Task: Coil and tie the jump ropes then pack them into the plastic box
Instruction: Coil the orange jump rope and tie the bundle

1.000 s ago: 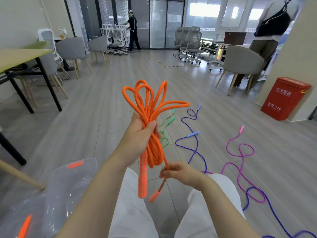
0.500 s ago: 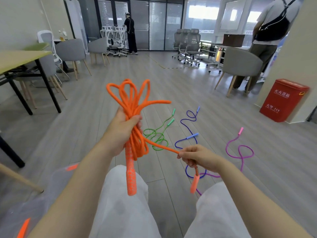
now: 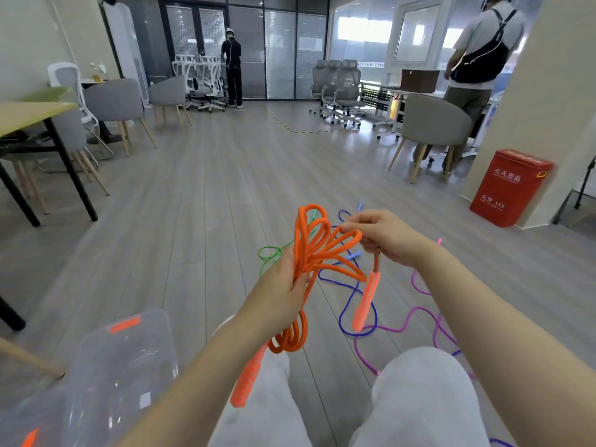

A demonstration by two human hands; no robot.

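Note:
My left hand (image 3: 281, 290) grips the middle of a coiled orange jump rope (image 3: 317, 246), with loops fanning above the fist and hanging below it. One orange handle (image 3: 247, 379) dangles under that hand. My right hand (image 3: 382, 235) pinches the rope's free end near the top loops, and the other orange handle (image 3: 366, 300) hangs from it. A clear plastic box (image 3: 106, 375) with orange clips stands on the floor at the lower left. On the floor beyond lie a green rope (image 3: 269, 254), a blue rope (image 3: 351, 287) and a pink-purple rope (image 3: 416, 312).
I sit with white-trousered knees (image 3: 419, 391) below the hands. A black-legged table (image 3: 35, 130) and grey chairs stand at left, a red box (image 3: 511, 185) at right. One person stands at the far door and another at the right desk.
My right hand has carried the free end from low right up to the top loops. The coil has tipped rightward and sits lower in view. The camera has tilted up.

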